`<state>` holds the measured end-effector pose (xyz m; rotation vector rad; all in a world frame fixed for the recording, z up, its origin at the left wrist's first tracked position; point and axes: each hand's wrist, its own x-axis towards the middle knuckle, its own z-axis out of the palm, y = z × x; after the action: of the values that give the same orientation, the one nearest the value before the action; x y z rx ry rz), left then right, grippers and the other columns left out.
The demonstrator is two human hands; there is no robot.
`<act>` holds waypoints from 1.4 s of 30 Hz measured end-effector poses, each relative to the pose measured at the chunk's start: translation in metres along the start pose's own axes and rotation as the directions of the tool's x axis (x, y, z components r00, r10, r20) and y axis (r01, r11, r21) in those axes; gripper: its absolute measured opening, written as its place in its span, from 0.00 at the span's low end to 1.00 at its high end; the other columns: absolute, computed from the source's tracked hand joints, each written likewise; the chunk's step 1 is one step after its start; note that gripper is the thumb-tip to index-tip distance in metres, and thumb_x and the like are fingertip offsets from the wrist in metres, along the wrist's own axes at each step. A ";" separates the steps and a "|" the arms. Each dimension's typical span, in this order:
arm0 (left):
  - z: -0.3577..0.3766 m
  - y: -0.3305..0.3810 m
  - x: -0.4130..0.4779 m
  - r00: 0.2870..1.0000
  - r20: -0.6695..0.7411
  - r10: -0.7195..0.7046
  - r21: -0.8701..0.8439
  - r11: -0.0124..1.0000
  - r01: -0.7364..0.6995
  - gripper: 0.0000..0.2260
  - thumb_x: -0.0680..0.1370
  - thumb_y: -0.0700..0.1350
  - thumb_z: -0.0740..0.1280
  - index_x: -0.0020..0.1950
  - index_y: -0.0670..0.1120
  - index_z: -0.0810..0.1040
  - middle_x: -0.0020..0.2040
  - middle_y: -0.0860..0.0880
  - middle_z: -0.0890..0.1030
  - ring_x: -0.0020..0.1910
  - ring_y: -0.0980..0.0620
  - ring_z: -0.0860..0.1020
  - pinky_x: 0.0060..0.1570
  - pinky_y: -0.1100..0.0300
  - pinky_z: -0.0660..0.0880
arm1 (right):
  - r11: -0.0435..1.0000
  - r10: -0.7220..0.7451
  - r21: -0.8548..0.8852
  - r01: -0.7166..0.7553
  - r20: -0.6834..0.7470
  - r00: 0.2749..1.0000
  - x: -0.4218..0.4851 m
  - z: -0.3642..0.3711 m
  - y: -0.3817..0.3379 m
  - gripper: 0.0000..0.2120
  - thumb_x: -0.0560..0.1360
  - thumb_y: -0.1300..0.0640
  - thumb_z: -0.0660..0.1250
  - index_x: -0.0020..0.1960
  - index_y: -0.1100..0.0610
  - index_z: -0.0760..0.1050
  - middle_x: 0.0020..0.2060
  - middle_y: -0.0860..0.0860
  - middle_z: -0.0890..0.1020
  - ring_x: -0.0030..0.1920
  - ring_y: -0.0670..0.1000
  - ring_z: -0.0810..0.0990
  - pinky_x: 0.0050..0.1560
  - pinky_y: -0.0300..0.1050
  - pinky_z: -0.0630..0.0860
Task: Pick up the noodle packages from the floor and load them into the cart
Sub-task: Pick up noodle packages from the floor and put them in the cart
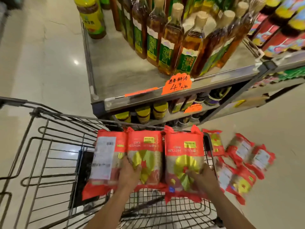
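Three red noodle packages hang side by side over the wire cart (49, 146). My left hand (127, 174) grips the left package (105, 162), which shows its white label, together with the middle package (145, 156). My right hand (204, 179) grips the right package (183, 159), which shows a yellow emblem. Several more red noodle packages (242, 162) lie scattered on the floor to the right of the cart.
A metal shelf unit (115, 71) with oil bottles (173, 47) and orange price tags stands right behind the cart. Jars fill its lower shelf. A black panel (84, 172) lies inside the cart. Pale tiled floor (41, 55) extends to the left.
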<state>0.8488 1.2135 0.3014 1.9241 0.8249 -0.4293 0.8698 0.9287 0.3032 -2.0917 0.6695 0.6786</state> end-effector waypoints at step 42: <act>0.243 0.171 -0.581 -0.196 0.596 0.779 0.431 -0.517 -0.740 0.33 0.77 0.60 0.63 0.77 0.44 0.67 0.76 0.41 0.70 0.73 0.37 0.69 0.72 0.39 0.64 | 0.846 -0.378 -0.502 -0.180 -0.802 0.463 -0.467 -0.325 0.302 0.35 0.77 0.38 0.63 0.79 0.53 0.63 0.78 0.59 0.66 0.78 0.61 0.63 0.75 0.62 0.59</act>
<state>0.5688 0.7352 0.6461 2.5808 -1.5332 0.5160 0.4112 0.6059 0.6206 -2.9765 0.9589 -0.5119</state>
